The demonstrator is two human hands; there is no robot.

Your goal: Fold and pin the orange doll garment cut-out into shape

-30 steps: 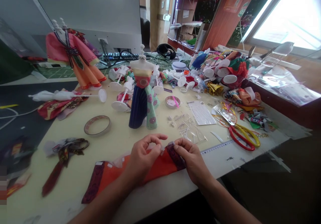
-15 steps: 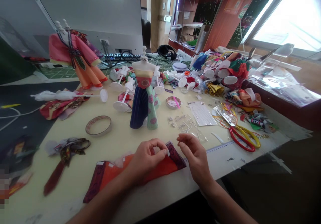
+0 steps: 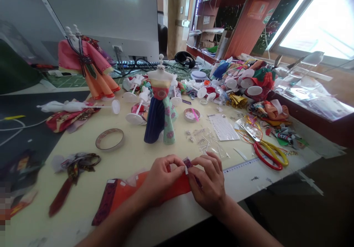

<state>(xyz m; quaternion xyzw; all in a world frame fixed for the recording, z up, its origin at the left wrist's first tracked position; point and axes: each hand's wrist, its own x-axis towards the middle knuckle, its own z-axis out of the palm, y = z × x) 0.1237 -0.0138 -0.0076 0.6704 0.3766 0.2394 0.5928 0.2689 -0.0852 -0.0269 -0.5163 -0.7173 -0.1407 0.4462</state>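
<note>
A strip of orange fabric [image 3: 177, 188] with dark purple patterned ends lies near the table's front edge. My left hand [image 3: 163, 173] rests over its middle, thumb and forefinger pinched on a small white piece of tape [image 3: 186, 170] at the right purple end. Over that same end is my right hand [image 3: 207, 180], its fingers curled and its thumb and forefinger tips close to the tape; what they grip, if anything, is hidden. Small white tabs [image 3: 123, 183] sit along the upper edge at left. Behind stands a doll form [image 3: 160, 106] in a navy and mint floral dress.
Scissors [image 3: 269, 153] with red and yellow handles lie right, by a ruler [image 3: 240, 167]. A tape roll [image 3: 110, 139] and a dark ribbon piece [image 3: 70, 177] are left. Bead packets [image 3: 208, 141], a small dish [image 3: 191, 115] and heaped doll parts [image 3: 246, 81] spread behind.
My right hand has moved left onto the purple end, and its fingers have drawn in beside the left fingertips. My left hand keeps its pinch in nearly the same place.
</note>
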